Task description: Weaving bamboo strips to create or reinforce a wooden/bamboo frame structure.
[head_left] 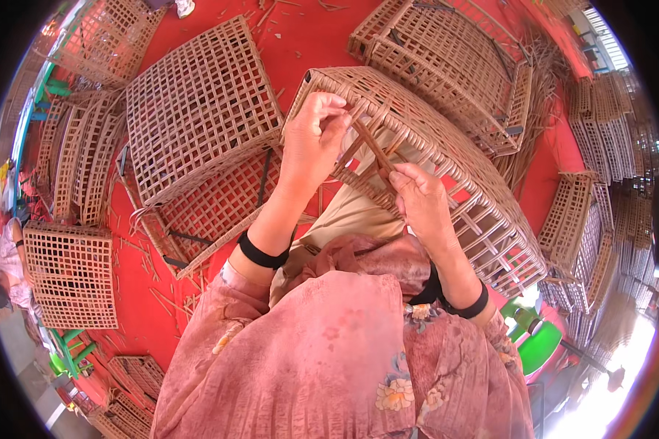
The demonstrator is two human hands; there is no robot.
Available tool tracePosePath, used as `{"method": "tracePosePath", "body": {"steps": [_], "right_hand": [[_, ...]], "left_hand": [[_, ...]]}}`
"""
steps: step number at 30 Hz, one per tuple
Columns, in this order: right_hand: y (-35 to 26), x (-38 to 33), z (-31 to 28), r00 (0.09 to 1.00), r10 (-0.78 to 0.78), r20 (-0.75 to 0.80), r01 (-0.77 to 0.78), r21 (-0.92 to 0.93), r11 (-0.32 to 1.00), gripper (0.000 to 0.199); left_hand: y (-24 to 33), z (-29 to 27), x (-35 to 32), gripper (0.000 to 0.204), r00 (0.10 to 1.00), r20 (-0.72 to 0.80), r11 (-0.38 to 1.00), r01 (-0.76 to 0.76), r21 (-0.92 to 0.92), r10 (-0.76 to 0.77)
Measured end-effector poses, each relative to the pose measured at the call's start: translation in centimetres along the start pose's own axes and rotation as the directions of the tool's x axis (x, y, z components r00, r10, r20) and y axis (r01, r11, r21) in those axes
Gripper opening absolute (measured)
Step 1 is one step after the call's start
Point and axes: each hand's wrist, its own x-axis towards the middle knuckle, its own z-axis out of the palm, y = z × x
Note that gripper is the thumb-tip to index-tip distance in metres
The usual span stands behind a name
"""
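Observation:
A woven rattan basket point(447, 139) lies tilted across my lap, its open lattice side toward me and its densely wrapped edge at the top. My right hand point(423, 201) is closed on a flat brown rattan strip point(373, 146), which slants up and left toward the other hand. Beside the basket's left corner, my left hand point(316, 135) is raised with thumb and fingers pinched together. Whatever those fingertips hold is too small to make out. Black bands point(262, 251) circle both forearms.
Finished-looking lattice baskets point(198, 102) stand stacked at the left, with another basket pair point(447, 58) at the far right. Scraps of cane litter the red floor point(135, 285). A green stool point(538, 344) is at the lower right. Another person point(11, 256) is at the far left.

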Motion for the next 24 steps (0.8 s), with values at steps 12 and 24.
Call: {"method": "tracePosePath", "body": {"steps": [12, 24], "right_hand": [[-1.5, 2.6, 2.4, 0.901, -0.423, -0.096, 0.344, -0.437, 0.831, 0.012], [-2.0, 3.7, 3.3, 0.891, -0.449, -0.060, 0.387, -0.417, 0.823, 0.015]], "left_hand": [[-1.6, -1.4, -0.2, 0.017, 0.946, -0.325, 0.980, -0.072, -0.183, 0.009], [-1.9, -2.3, 0.4, 0.016, 0.907, -0.403, 0.987, -0.066, 0.148, 0.121]]}}
